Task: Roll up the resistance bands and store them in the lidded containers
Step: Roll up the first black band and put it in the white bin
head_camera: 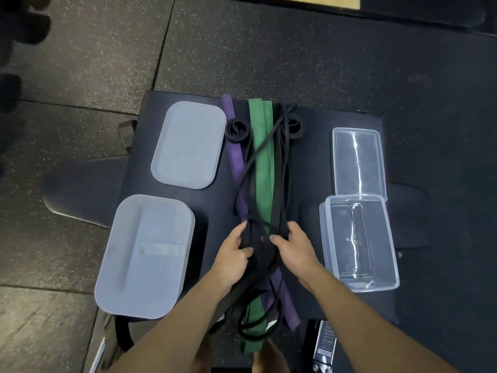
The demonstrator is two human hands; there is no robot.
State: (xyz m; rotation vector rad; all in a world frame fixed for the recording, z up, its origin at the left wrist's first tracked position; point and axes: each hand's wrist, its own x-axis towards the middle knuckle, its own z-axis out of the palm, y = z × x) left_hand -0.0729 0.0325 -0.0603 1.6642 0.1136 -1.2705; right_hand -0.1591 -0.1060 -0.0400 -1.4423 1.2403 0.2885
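Several resistance bands lie lengthwise down the middle of a dark padded bench (309, 168): a green band (262, 162), a purple band (236, 154) and thin black bands (281, 168) crossing them. A black band rolled into a coil (238, 129) sits by the purple band's far end. My left hand (233, 251) and my right hand (291, 244) both grip a bunch of black band (259, 247) near the bench's front. A frosted container (145, 254) stands front left, its lid (189, 145) behind it. A clear container (359, 244) stands front right, its lid (359, 162) behind.
The bench stands on speckled black rubber floor tiles (94, 63). Band ends hang over the bench's near edge between my forearms. A metal bench frame part (324, 348) shows below right. A second black coil (294, 126) lies at the far end of the bands.
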